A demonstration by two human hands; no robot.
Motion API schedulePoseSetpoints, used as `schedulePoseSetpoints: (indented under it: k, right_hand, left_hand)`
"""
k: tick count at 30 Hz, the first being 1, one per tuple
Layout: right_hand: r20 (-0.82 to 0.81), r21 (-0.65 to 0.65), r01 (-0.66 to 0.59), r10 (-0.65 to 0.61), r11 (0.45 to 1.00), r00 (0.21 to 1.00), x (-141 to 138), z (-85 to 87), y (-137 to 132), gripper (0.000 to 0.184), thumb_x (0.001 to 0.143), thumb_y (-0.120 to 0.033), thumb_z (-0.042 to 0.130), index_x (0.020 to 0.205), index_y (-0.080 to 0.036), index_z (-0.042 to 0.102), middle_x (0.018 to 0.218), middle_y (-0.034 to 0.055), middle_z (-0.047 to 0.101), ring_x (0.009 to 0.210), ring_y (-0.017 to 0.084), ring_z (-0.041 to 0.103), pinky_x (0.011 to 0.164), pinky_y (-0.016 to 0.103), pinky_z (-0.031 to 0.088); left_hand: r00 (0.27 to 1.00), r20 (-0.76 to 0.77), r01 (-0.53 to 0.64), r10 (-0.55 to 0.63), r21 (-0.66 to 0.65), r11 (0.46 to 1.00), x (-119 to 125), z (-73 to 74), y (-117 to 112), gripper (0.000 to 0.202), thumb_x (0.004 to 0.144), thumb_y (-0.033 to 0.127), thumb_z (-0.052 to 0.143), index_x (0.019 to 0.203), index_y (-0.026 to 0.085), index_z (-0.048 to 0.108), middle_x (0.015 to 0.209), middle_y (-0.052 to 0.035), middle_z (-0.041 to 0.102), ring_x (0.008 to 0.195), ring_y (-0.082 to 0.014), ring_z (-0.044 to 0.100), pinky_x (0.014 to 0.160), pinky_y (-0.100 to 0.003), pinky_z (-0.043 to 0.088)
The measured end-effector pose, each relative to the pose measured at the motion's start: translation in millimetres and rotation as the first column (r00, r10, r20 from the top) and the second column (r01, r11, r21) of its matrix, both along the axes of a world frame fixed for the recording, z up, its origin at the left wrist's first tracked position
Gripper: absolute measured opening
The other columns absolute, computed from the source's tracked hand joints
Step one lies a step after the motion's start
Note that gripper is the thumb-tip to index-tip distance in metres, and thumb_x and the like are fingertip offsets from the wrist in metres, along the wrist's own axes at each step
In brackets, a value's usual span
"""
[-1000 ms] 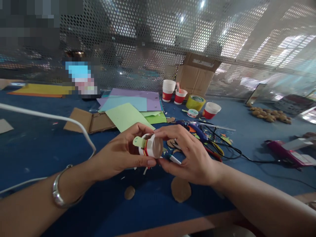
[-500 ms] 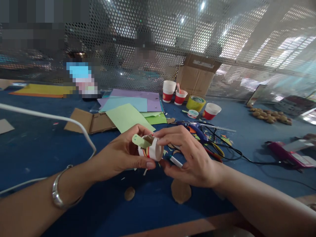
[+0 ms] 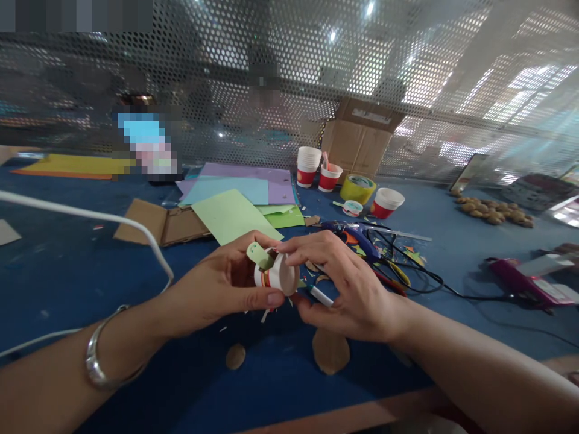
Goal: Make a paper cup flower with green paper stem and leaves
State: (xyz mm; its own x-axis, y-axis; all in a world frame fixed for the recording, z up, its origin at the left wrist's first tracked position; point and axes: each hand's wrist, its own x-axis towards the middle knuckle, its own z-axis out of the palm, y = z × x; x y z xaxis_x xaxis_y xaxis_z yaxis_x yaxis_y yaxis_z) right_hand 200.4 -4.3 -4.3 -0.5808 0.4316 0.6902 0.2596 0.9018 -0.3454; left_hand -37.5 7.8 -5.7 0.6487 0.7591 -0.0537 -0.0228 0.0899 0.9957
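A cut-down white and red paper cup (image 3: pixel 277 276) is tipped on its side above the table, its round white end facing right. My left hand (image 3: pixel 226 280) is closed around it, with the thumb along the underside. Out of the cup pokes a pale green paper strip (image 3: pixel 260 255) with a rounded end and small marks. My right hand (image 3: pixel 341 286) grips the cup's white end, fingers on top and thumb low. Between right thumb and fingers shows a white marker (image 3: pixel 321 295); whether it lies on the table or touches the hand, I cannot tell.
Two cardboard discs (image 3: pixel 331 351) lie nearby. Coloured paper sheets (image 3: pixel 233 214) and folded cardboard (image 3: pixel 140 222) are behind. Paper cups (image 3: pixel 309 167), yellow tape (image 3: pixel 357 189) and a blue glue gun (image 3: pixel 362 237) with cable stand rightward. A white cable (image 3: pixel 90 211) crosses the left.
The cup has turned slightly in my hands, so more of its round end shows. The green strip has shifted a little to the right and sticks out less.
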Motion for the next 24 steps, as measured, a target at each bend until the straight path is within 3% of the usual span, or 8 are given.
schedulePoseSetpoints:
  k: [4, 13, 17, 24]
  right_hand:
    - [0.006, 0.008, 0.027, -0.027, 1.0, 1.0, -0.9, 1.8, -0.7, 0.044, 0.088, -0.008, 0.063, 0.129, -0.017, 0.053, 0.129, 0.0133, 0.068, 0.124, 0.022, 0.064, 0.106, 0.04, 0.052]
    - [0.052, -0.031, -0.011, 0.012, 0.999, 0.999, 3.8, 0.0, 1.9, 0.047, 0.091, -0.015, 0.07, 0.135, -0.019, 0.053, 0.136, 0.013, 0.066, 0.126, 0.025, 0.063, 0.106, 0.043, 0.053]
    - [0.057, -0.081, 0.013, -0.009, 0.997, 0.998, 3.8, 3.0, 2.1, 0.042, 0.095, -0.025, 0.075, 0.133, -0.018, 0.057, 0.131, 0.0126, 0.069, 0.124, 0.023, 0.065, 0.106, 0.039, 0.055]
    - [0.047, -0.17, 0.021, -0.014, 0.985, 0.999, 4.6, 2.5, 2.9, 0.044, 0.096, -0.026, 0.074, 0.136, -0.016, 0.058, 0.134, 0.0108, 0.069, 0.125, 0.02, 0.066, 0.108, 0.037, 0.057]
  left_hand:
    - [1.0, -0.003, -0.024, 0.024, 0.018, 1.0, 1.2, -0.7, -0.5, 0.051, 0.083, 0.027, 0.085, 0.124, 0.023, 0.055, 0.097, -0.0005, 0.069, 0.081, -0.0135, 0.065, 0.072, -0.024, 0.054]
    - [0.996, -0.04, -0.08, 0.079, -0.012, 0.997, 5.6, 2.5, -2.4, 0.042, 0.074, 0.029, 0.092, 0.106, 0.02, 0.066, 0.088, 0.0007, 0.071, 0.08, -0.0143, 0.064, 0.07, -0.022, 0.053]
    - [0.996, -0.023, -0.086, 0.085, -0.089, 0.992, 3.0, -2.6, -1.3, 0.041, 0.081, 0.039, 0.088, 0.113, 0.022, 0.07, 0.106, -0.004, 0.075, 0.091, -0.0165, 0.068, 0.081, -0.024, 0.057]
    - [0.999, 0.022, -0.036, 0.04, -0.15, 0.988, 6.1, -0.2, -0.5, 0.043, 0.086, 0.056, 0.081, 0.104, 0.017, 0.077, 0.102, -0.0091, 0.075, 0.082, -0.0135, 0.064, 0.071, -0.019, 0.057]
